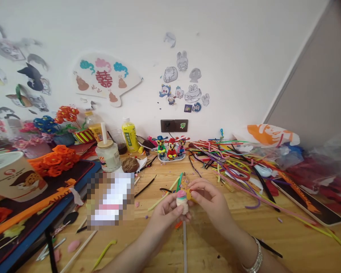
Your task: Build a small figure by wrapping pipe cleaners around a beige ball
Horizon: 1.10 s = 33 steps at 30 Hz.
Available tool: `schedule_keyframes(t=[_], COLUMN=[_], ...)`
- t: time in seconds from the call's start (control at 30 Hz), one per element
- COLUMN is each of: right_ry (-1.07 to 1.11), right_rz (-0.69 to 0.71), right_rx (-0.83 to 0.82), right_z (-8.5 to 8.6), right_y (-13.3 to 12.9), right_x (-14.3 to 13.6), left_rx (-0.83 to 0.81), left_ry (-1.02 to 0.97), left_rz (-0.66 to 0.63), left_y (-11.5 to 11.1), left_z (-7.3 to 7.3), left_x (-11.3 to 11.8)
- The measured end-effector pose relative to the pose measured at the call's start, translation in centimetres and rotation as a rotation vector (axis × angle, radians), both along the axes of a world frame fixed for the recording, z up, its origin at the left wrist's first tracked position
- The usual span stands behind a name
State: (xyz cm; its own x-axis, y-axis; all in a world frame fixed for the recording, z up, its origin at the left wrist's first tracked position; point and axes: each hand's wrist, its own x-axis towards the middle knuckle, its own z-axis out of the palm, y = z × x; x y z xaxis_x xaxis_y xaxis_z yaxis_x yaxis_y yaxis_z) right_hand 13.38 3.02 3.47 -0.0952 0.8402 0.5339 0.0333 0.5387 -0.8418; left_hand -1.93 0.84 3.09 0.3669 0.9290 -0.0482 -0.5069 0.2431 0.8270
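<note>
My left hand (164, 213) is closed around a small cream-white figure (182, 206) with a pink and green top, held upright between thumb and fingers above the wooden table. My right hand (211, 199) comes in from the right, thumb and fingers pinching a small yellow-orange piece (190, 194) beside the figure's top. Whether that piece is joined to the figure I cannot tell. Behind the hands lie a few green and yellow pipe cleaners (179, 182). Under them a thin pale stick (184, 242) runs toward the table's front.
A heap of coloured pipe cleaners (238, 163) spreads at the right. Three small figures (172, 149) stand on a tray near the wall. At left are a paper cup (15, 176), a glass jar (108, 159), a yellow bottle (129, 134) and orange pipe-cleaner flowers (57, 161).
</note>
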Motion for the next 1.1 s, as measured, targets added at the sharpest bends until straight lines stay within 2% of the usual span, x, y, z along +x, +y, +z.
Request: schedule_keyframes(t=[0.1,0.3,0.43,0.67,0.8,0.9,0.97,1.03,1.1], right_ry=[-0.034,-0.340,-0.453,-0.480,-0.403,-0.412,-0.438,-0.471,-0.551], right_rz=[-0.038,-0.057,-0.029,-0.032,-0.064,-0.109,-0.090,-0.053,-0.091], right_rx=[0.009,0.117,0.140,0.058,-0.004,-0.057,-0.061,-0.032,0.015], right_z=[0.2,1.1,0.9,-1.2,-2.1,-2.4,-2.3,-2.1,-2.1], right_y=[0.3,0.4,0.3,-0.6,-0.8,-1.0,-1.0,-1.0,-0.7], right_x=[0.5,1.1,1.2,0.6,0.1,-0.1,0.0,0.3,0.7], left_rx=[-0.024,-0.079,-0.069,-0.086,-0.129,-0.159,-0.178,-0.181,-0.178], left_ry=[-0.037,-0.114,-0.107,0.011,0.053,0.087,0.136,0.179,0.175], left_rz=[-0.008,-0.027,-0.068,-0.123,-0.134,-0.112,-0.082,-0.051,0.005], left_y=[0.0,0.3,0.3,0.4,0.3,0.5,0.7,1.1,1.4], left_z=[0.1,-0.4,-0.6,-1.3,-1.0,-0.7,-0.5,-0.4,-0.4], left_x=[-0.2,-0.5,-0.5,-0.3,-0.2,-0.1,-0.2,-0.4,-0.7])
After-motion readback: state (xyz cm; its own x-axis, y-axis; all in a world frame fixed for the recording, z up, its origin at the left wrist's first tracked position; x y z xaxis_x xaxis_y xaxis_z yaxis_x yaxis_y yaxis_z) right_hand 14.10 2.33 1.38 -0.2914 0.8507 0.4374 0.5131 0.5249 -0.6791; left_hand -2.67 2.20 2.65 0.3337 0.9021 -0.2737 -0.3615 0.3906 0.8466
